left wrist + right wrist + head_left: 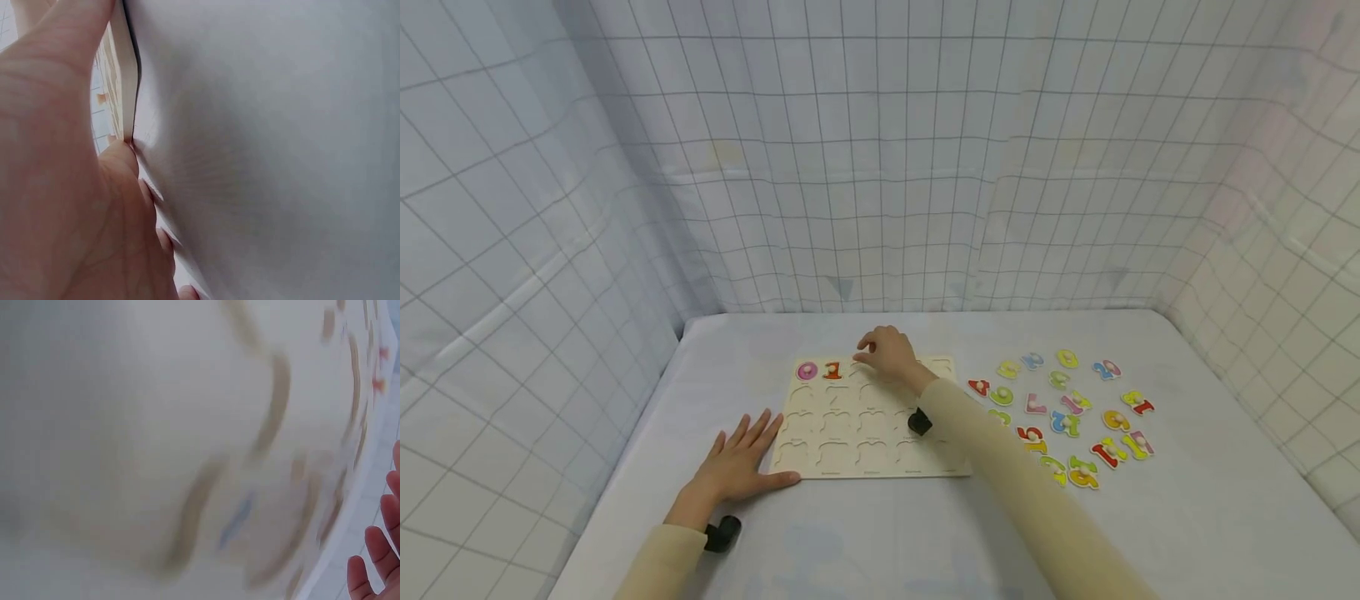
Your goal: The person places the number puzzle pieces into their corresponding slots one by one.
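Observation:
A cream wooden number board with shaped recesses lies on the white table. In its top left recesses sit a purple 0 piece and a red-orange 1 piece, both with knobs. My right hand is over the board's top row, just right of the 1, fingers bent and nothing visible between them. The right wrist view shows those fingers loosely apart beyond the recessed board. My left hand lies spread at the lower left corner, its thumb along the board's edge.
Several colourful knobbed number pieces are scattered on the table to the right of the board. A red 4 is among those nearest to it. My right sleeve crosses the board's lower right corner. Gridded white cloth surrounds the table.

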### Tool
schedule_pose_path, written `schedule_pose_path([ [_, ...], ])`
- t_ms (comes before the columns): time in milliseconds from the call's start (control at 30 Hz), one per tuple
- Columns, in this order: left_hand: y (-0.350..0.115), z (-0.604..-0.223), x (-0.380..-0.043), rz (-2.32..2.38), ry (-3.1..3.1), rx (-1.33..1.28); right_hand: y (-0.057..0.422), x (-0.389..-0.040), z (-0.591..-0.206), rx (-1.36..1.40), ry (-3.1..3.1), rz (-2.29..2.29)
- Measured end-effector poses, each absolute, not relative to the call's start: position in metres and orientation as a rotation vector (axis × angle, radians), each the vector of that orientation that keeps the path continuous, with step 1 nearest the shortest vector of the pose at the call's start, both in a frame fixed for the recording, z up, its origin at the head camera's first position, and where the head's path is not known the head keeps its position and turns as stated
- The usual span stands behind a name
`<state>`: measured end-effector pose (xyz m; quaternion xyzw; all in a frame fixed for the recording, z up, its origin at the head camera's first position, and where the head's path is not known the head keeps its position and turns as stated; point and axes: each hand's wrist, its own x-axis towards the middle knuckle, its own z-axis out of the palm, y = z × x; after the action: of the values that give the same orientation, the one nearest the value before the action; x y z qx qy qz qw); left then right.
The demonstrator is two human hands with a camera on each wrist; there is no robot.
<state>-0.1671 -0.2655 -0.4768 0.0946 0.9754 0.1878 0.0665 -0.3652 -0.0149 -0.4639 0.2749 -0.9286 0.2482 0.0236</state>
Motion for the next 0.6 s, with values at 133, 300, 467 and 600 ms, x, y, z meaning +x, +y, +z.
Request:
schedule_pose_path([
  [133, -0.264, -0.477, -0.168, 0.550, 2.922, 0.286, 0.022, -0.373, -0.458, 0.727, -2.845, 0.868],
  [300, -0.261, -0.478, -0.168, 0.525, 2.915, 0.264, 0.075, -0.377, -0.450, 0.504, -2.863, 0.936],
  [467, -0.261, -0.477, -0.168, 0.485, 2.921, 0.249, 0.131, -0.380, -0.444, 0.379, -2.876, 0.916],
  [600, -0.262, -0.477, -0.169, 0.485, 2.919, 0.233, 0.174, -0.382, -0.446, 0.270, -2.897, 0.893],
])
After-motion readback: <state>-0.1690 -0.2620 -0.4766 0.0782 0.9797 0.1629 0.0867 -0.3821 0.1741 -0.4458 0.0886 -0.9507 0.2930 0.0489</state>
